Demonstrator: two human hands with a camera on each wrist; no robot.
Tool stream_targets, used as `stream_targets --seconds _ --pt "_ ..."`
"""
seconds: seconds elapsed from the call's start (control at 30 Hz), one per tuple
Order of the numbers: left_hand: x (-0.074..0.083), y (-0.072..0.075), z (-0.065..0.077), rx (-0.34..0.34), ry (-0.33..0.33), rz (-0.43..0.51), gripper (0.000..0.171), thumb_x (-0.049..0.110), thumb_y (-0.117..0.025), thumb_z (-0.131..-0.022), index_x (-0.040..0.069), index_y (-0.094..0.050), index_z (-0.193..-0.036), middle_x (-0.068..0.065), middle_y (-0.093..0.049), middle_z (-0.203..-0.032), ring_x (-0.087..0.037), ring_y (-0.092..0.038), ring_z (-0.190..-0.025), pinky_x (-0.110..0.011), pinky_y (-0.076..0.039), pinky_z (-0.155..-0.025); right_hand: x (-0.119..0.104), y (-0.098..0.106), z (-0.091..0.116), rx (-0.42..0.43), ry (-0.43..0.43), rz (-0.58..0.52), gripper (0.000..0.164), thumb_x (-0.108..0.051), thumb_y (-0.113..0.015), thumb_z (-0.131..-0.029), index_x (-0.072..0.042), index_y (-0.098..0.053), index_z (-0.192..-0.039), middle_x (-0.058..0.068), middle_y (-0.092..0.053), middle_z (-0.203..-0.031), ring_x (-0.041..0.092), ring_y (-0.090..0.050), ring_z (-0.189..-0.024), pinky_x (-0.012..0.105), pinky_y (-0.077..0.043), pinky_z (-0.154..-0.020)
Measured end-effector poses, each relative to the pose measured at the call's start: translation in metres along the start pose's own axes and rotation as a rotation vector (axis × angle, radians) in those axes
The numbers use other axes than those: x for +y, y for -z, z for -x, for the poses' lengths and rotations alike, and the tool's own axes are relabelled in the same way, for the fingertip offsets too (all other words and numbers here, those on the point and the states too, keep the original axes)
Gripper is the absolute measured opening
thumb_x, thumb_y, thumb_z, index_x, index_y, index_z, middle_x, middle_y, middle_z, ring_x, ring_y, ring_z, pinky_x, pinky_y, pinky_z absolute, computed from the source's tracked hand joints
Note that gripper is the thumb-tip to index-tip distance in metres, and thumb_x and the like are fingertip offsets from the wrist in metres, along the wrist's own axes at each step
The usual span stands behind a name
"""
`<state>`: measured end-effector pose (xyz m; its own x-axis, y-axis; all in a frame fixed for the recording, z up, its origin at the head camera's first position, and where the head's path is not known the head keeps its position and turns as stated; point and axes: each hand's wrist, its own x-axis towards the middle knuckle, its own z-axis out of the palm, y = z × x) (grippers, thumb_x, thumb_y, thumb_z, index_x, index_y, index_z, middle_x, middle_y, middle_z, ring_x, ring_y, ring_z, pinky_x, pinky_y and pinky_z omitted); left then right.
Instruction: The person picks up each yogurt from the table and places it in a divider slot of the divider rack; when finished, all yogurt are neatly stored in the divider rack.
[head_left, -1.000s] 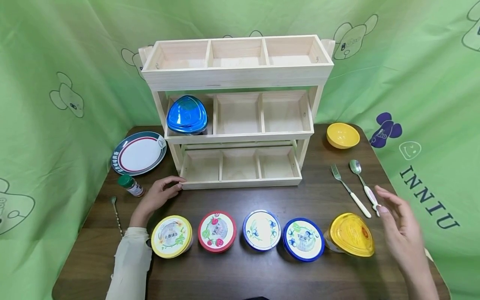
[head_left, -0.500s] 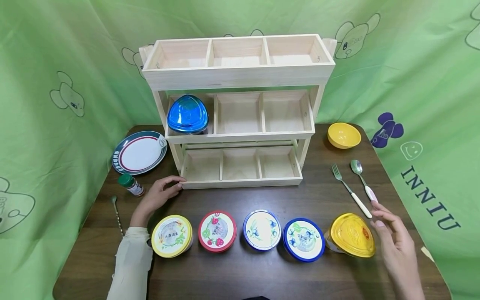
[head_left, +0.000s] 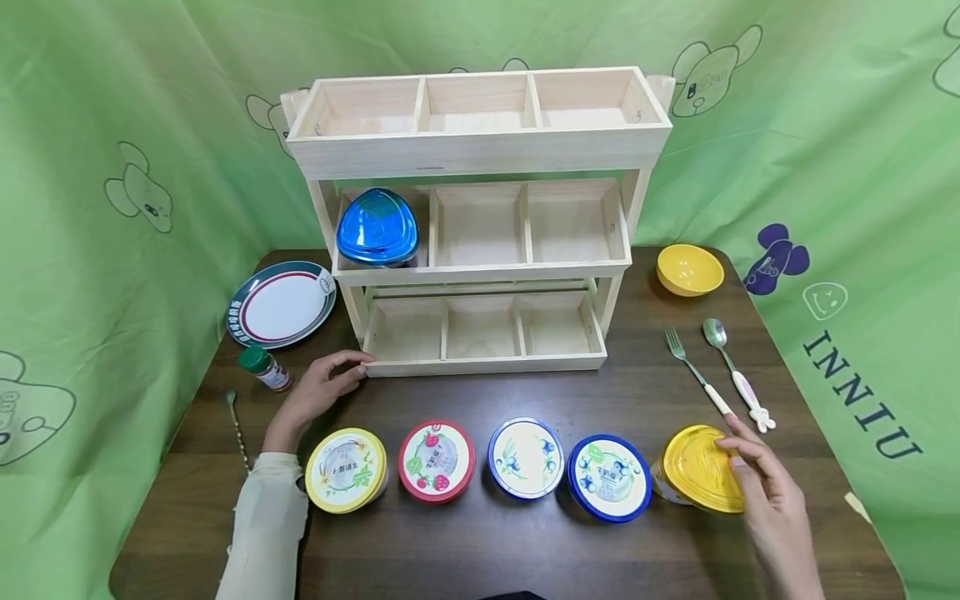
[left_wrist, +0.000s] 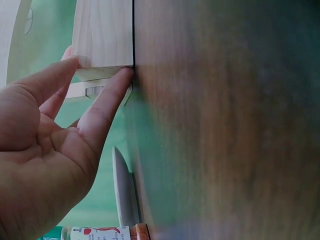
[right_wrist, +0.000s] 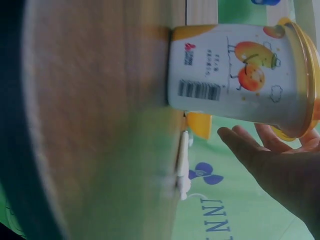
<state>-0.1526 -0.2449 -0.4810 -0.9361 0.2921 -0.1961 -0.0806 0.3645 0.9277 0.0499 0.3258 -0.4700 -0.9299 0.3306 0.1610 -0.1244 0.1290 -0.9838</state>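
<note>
My left hand [head_left: 322, 390] holds the front left corner of the wooden rack [head_left: 480, 367], thumb at its front and fingers at its end, as the left wrist view shows. My right hand [head_left: 772, 492] comes over the right side of a white tub with a yellow lid [head_left: 697, 467]. Its fingers are spread, not curled round the tub [right_wrist: 230, 75], which stands upright on the table; whether they touch the lid cannot be told. A row of lidded tubs is left of it: two blue [head_left: 609, 477], one red [head_left: 437, 461], one yellow [head_left: 347, 471].
A blue-lidded jar [head_left: 378, 229] sits in the middle tier's left compartment. On the left lie a plate [head_left: 281, 304], a green-capped spice bottle [head_left: 266, 369] and a thin twisted-handle spoon [head_left: 237, 429]. A yellow bowl [head_left: 690, 271], fork [head_left: 697, 371] and spoon [head_left: 738, 375] are on the right.
My right hand has moved left from beside the spoon handle to over the yellow lid's right edge. The left hand stays at the rack's corner.
</note>
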Motion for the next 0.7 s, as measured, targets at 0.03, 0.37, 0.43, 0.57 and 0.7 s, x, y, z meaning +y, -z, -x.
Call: stream_targets --seconds 0.03,0.37,0.43,0.57,0.7 --pt "0.0 0.0 0.0 -0.002 -0.001 0.0 0.035 0.014 -0.06 -0.114 -0.006 -0.064 -0.141 -0.027 -0.058 -0.146 -0.037 -0.057 -0.135 -0.039 -0.054 -0.111 0.001 -0.001 0.001 0.0 -0.004 -0.017 0.023 0.01 -0.046 -0.111 0.018 -0.061 -0.127 0.002 -0.058 -0.157 0.008 -0.047 -0.146 0.011 -0.039 -0.113" --pt "-0.002 0.0 0.0 -0.001 -0.006 0.005 0.035 0.015 -0.06 -0.114 -0.006 -0.064 -0.142 -0.027 -0.058 -0.147 -0.037 -0.056 -0.137 -0.039 -0.054 -0.111 0.002 -0.009 0.008 0.041 -0.019 -0.063 0.023 0.008 -0.046 -0.112 0.02 -0.061 -0.124 0.001 -0.066 -0.149 0.009 -0.053 -0.144 0.013 -0.04 -0.114" --pt "-0.002 0.0 0.0 -0.002 -0.007 0.0 0.036 0.016 -0.06 -0.114 -0.006 -0.063 -0.142 -0.027 -0.058 -0.146 -0.037 -0.056 -0.137 -0.038 -0.054 -0.111 0.003 -0.01 0.009 0.045 -0.035 -0.062 0.024 0.005 -0.047 -0.113 0.019 -0.061 -0.125 -0.002 -0.068 -0.147 0.006 -0.054 -0.142 0.012 -0.04 -0.113" --pt "-0.001 0.0 -0.001 0.0 -0.008 -0.008 0.035 0.016 -0.06 -0.114 -0.006 -0.064 -0.142 -0.027 -0.058 -0.146 -0.038 -0.056 -0.136 -0.039 -0.054 -0.111 0.005 -0.009 0.012 0.053 -0.072 -0.044 0.026 0.003 -0.046 -0.114 0.014 -0.063 -0.13 -0.01 -0.068 -0.143 0.002 -0.053 -0.138 0.01 -0.04 -0.107" --pt "0.0 0.0 0.0 -0.001 -0.003 -0.011 0.035 0.016 -0.06 -0.114 -0.005 -0.064 -0.142 -0.027 -0.059 -0.145 -0.037 -0.057 -0.136 -0.039 -0.054 -0.111 0.006 -0.008 0.013 0.071 -0.102 0.032 0.028 0.002 -0.046 -0.114 0.009 -0.064 -0.133 -0.013 -0.067 -0.134 0.003 -0.052 -0.129 0.013 -0.039 -0.098"
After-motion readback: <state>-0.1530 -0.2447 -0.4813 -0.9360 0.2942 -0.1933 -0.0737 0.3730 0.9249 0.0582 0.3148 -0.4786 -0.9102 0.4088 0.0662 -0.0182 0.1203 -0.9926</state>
